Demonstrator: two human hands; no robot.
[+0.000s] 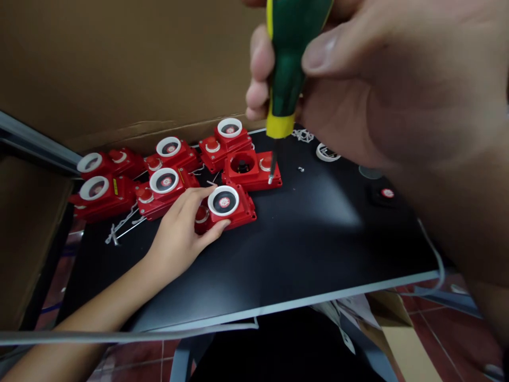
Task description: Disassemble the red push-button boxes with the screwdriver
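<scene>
My right hand (pixel 358 79) is close to the camera, its fingers wrapped round the green and yellow handle of a screwdriver (pixel 286 74) held upright, tip down. The tip hangs over a red housing (pixel 251 171) that has an open round hole on top. My left hand (pixel 183 233) reaches in from the lower left and grips the side of another red housing (pixel 226 207) with a white ring on its face, thumb at its front edge and fingers over its back. That housing lies on the black table top (pixel 302 244).
Several more red housings (pixel 119 183) with white rings stand in rows at the back left. A loose white ring (pixel 326 154), a small screw (pixel 301 169) and a black disc (pixel 385 194) lie to the right. Brown cardboard (pixel 119 69) walls the back and left.
</scene>
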